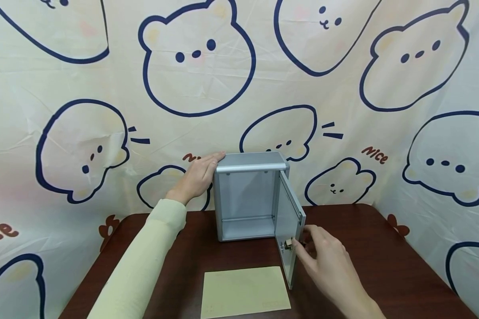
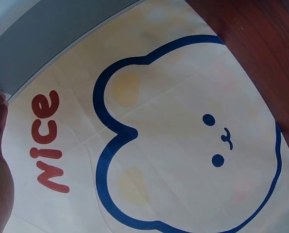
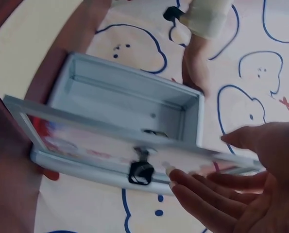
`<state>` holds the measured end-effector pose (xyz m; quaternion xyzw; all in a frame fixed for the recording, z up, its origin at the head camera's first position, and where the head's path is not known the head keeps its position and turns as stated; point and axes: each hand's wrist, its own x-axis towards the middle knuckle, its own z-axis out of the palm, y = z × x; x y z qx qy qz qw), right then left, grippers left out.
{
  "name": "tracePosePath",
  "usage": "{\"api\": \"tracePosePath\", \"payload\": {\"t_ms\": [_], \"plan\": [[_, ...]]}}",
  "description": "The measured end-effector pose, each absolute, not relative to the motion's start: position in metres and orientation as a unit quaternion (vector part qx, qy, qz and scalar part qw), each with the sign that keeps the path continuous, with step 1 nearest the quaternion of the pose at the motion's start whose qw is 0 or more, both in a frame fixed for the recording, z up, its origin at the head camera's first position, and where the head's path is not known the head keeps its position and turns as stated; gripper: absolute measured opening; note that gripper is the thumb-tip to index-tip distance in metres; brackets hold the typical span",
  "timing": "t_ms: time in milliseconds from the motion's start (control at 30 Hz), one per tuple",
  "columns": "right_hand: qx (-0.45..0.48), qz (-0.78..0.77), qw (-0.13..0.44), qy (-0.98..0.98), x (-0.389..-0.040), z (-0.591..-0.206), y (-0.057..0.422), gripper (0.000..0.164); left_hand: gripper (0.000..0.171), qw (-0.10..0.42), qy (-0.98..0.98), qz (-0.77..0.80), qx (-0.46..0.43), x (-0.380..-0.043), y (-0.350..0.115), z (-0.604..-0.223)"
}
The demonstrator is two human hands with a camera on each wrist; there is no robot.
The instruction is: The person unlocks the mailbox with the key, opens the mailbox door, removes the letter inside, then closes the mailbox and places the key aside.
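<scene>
A grey metal box (image 1: 247, 190) stands upright on the table, its front facing me. Its hinged door (image 1: 289, 221), with a clear panel, is swung outward on the right side. A small lock (image 1: 288, 243) sits on the door; its black outer part (image 3: 141, 172) shows in the right wrist view. My left hand (image 1: 199, 175) rests on the box's top left corner. Beside the door's free edge, near the lock, is my right hand (image 1: 329, 257), its thumb and fingers apart on either side of the door. Whether the fingertips touch the door is unclear.
A pale yellow paper or envelope (image 1: 245, 292) lies flat on the dark brown table (image 1: 383, 266) in front of the box. Behind, a cream cloth (image 1: 303, 88) printed with blue bear outlines hangs close to the table's back edge.
</scene>
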<state>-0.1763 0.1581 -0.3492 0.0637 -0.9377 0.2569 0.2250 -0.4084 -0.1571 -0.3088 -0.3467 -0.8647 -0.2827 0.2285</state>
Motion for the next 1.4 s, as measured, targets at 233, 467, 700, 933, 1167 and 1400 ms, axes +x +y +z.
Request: {"api": "tracePosePath", "payload": {"t_ms": [233, 467, 700, 933, 1167, 1400], "plan": [[0.132, 0.269, 0.208, -0.931, -0.176, -0.342, 0.178, 0.026, 0.052, 0.227, -0.867, -0.282, -0.342, -0.407, -0.157, -0.308], [0.182, 0.266, 0.197, -0.926, -0.184, -0.344, 0.194, 0.028, 0.052, 0.223, -0.869, -0.283, -0.339, -0.408, -0.156, -0.308], [0.244, 0.322, 0.156, -0.901, -0.199, -0.359, 0.205, 0.03, 0.052, 0.224, -0.869, -0.283, -0.339, -0.407, -0.156, -0.307], [0.273, 0.353, 0.121, -0.887, -0.212, -0.374, 0.212, 0.026, 0.053, 0.223, -0.869, -0.284, -0.339, -0.407, -0.157, -0.308], [0.286, 0.352, 0.108, -0.884, -0.221, -0.384, 0.216, 0.028, 0.052, 0.229, -0.866, -0.285, -0.342, -0.407, -0.156, -0.309], [0.294, 0.351, 0.115, -0.881, -0.225, -0.391, 0.217, 0.025, 0.053, 0.228, -0.867, -0.286, -0.339, -0.407, -0.155, -0.309]]}}
